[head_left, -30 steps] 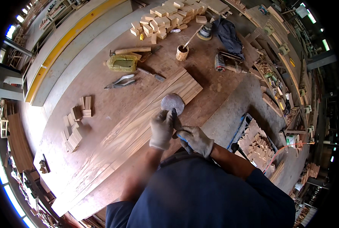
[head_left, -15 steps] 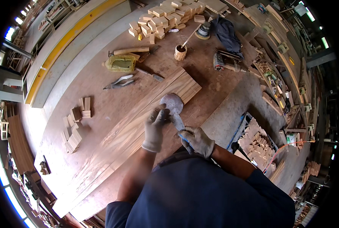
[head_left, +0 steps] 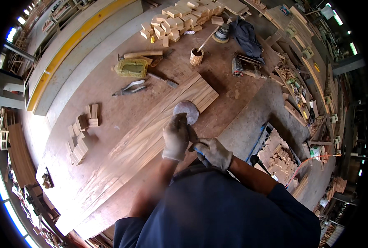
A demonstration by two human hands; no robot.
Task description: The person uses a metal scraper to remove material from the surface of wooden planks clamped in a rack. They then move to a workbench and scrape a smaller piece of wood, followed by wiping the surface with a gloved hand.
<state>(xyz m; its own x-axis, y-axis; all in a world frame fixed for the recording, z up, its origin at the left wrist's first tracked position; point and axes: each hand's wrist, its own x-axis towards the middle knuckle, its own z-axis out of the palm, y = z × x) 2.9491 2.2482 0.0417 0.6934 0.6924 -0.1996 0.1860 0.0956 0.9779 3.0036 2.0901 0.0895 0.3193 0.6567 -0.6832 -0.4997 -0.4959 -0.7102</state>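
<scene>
My right hand (head_left: 213,153), in a grey work glove, is closed round the blue handle of a putty knife (head_left: 199,152). Its blade, pointing away from me, is mostly covered by my left hand (head_left: 176,136). That gloved hand is closed, fingers bunched at the blade and over the near edge of a round greyish disc (head_left: 186,110); whether they pinch the blade or something small is hidden. The disc appears to rest on a long striped wooden board (head_left: 151,128), made of joined strips, running diagonally across the worktable (head_left: 105,89).
Beyond the board lie pliers (head_left: 130,88), a chisel (head_left: 163,79), a hammer (head_left: 142,54) and a yellowish plastic container (head_left: 131,68). A pot with a stick (head_left: 196,57), a sander (head_left: 221,34), a power tool (head_left: 246,66) and stacked wood blocks (head_left: 175,20) stand farther off. More blocks (head_left: 80,149) sit left.
My left hand has moved right from the disc's left edge and now covers the putty knife's blade. The disc and my right hand have hardly shifted.
</scene>
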